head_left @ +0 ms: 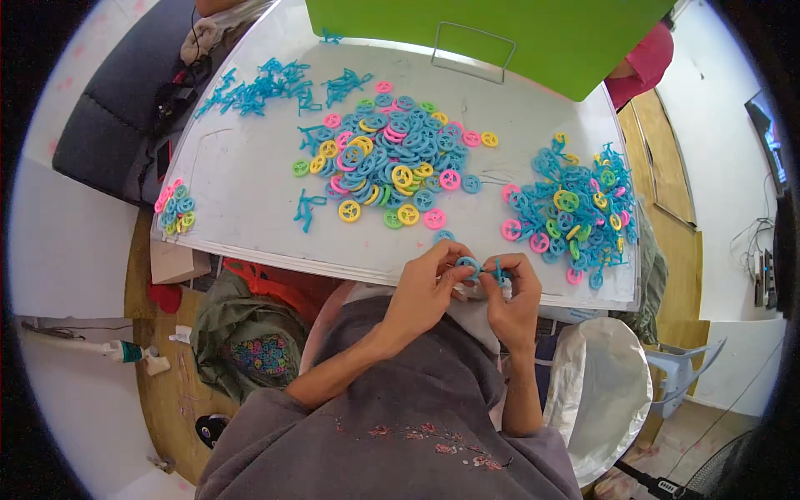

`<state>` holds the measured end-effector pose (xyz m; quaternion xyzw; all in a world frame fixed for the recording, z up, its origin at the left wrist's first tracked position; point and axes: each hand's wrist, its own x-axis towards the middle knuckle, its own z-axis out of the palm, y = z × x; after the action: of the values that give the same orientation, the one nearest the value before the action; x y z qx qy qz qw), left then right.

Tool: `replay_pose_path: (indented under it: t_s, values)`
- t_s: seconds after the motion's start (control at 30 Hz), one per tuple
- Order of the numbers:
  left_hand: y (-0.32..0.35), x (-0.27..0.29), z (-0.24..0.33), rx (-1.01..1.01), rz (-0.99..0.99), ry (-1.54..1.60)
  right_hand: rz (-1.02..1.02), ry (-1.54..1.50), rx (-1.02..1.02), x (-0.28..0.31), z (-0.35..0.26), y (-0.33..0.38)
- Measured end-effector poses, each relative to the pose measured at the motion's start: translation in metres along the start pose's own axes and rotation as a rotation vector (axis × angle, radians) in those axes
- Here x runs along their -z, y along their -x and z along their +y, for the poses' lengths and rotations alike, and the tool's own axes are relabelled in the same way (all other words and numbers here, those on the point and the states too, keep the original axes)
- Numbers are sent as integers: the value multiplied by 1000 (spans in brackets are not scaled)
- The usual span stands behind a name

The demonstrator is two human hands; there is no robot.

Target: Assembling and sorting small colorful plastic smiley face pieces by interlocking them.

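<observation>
Above my lap, at the table's front edge, my two hands are close together. My left hand [423, 290] pinches a small blue plastic toy wheel [467, 265] between thumb and fingers. In my right hand [515, 307] is a small blue plastic frame piece [498, 272], pinched beside the wheel; whether the two touch I cannot tell. Just beyond, a single blue wheel [444, 237] lies near the edge. A heap of blue, yellow, pink and green wheels [392, 150] covers the middle of the white table [258, 179].
Blue frame pieces [267, 87] lie at the far left. To the right is a pile of frames with wheels [575, 204]. A green board [492, 29] stands at the back. Below are a sack of colourful parts [258, 354] and a white bag [600, 392].
</observation>
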<state>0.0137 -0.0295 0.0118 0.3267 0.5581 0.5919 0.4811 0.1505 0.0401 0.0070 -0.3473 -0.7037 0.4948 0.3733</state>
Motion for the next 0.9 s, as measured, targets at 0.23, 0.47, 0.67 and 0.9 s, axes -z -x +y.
replay_pose_path:
  t_s: [0.23, 0.47, 0.67, 0.9]
  values:
    - [-1, 1, 1, -25, 62, -92, 9, 25, -5, -4, -1, 1]
    - [-3, 8, -6, -79, 85, -243, -34, -31, -125, -9, -2, 3]
    - [-2, 3, -3, -398, 217, -459, -33, -197, -277, -10, 5, 0]
    - [1, 22, 16, -219, 178, -179, -44, 18, -23, -16, 8, -8]
